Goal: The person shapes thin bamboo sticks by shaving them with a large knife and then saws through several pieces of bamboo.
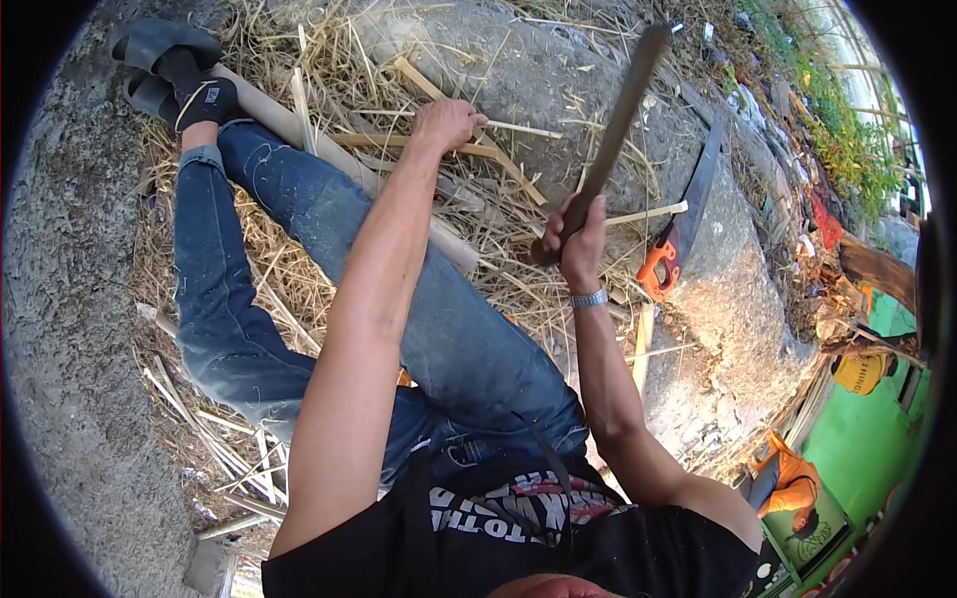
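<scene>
My left hand (447, 126) is closed, with a thin pale bamboo strip (523, 130) sticking out to the right from its fingers. Split bamboo pieces (513, 174) lie just below and beside it. In my right hand (583, 241), fingers wrapped round the handle end, a machete (620, 125) is raised, its long dark blade slanting up and to the right. The blade is apart from the strip. A thick pale pole (454, 244) runs along my leg, partly hidden by my left forearm.
Right of the machete lies a handsaw (701, 184) with an orange handle. Shavings (508, 284) cover the ground around my outstretched legs (469, 329), beside a big grey rock (738, 289). A person in orange (793, 478) and a yellow cap (859, 374) show at the right.
</scene>
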The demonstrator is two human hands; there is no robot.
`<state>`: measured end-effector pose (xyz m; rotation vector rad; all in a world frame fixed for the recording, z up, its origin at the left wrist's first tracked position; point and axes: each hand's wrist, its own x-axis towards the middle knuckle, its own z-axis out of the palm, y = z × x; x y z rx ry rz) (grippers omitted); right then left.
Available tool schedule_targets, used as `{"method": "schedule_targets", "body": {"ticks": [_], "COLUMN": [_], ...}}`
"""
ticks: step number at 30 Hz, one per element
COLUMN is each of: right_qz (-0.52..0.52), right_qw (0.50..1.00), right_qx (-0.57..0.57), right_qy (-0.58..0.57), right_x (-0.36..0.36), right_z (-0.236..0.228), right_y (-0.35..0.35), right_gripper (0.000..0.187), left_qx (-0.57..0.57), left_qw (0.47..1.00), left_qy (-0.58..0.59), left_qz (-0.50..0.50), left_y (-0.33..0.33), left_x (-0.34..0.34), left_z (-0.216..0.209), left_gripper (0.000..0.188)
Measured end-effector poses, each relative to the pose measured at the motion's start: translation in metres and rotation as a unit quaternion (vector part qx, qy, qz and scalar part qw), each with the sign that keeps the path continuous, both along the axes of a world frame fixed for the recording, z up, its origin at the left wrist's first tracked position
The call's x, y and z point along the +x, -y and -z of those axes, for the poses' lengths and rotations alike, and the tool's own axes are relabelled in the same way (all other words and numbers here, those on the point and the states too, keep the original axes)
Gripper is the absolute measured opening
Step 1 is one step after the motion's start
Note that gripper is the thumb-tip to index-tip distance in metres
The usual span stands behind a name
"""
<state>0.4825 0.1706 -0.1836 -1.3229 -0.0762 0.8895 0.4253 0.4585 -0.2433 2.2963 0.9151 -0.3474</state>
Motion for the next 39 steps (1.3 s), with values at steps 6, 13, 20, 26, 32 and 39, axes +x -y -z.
{"method": "schedule_targets", "body": {"ticks": [6,13,20,26,32,39], "right_qz": [-0.002,-0.036,0.022,-0.010,-0.098,-0.054], "right_qw": [0.919,0.985,0.997,0.988,0.884,0.969], "right_qx": [-0.023,-0.155,-0.054,-0.070,-0.289,-0.137], "right_qy": [0.392,-0.073,-0.042,0.140,0.354,-0.196], "right_x": [0.004,-0.009,0.000,0.001,0.022,-0.004], "right_z": [0.077,0.116,0.030,0.000,0.112,0.055], "right_y": [0.008,0.037,0.011,-0.022,0.037,0.014], "right_gripper": [0.056,0.059,0.062,0.057,0.060,0.059], "left_qx": [0.002,-0.018,-0.008,0.017,-0.022,-0.001], "left_qw": [1.000,1.000,0.999,0.998,0.999,0.999], "left_qy": [0.007,-0.008,0.031,0.037,0.044,0.044], "left_qz": [0.000,0.008,-0.020,-0.039,-0.013,-0.026], "left_y": [-0.004,-0.001,0.006,-0.006,0.010,-0.003], "left_x": [0.004,0.000,0.010,0.003,0.030,0.002], "left_z": [-0.005,-0.020,-0.031,-0.016,-0.033,-0.004], "left_gripper": [0.038,0.042,0.044,0.045,0.042,0.043]}}
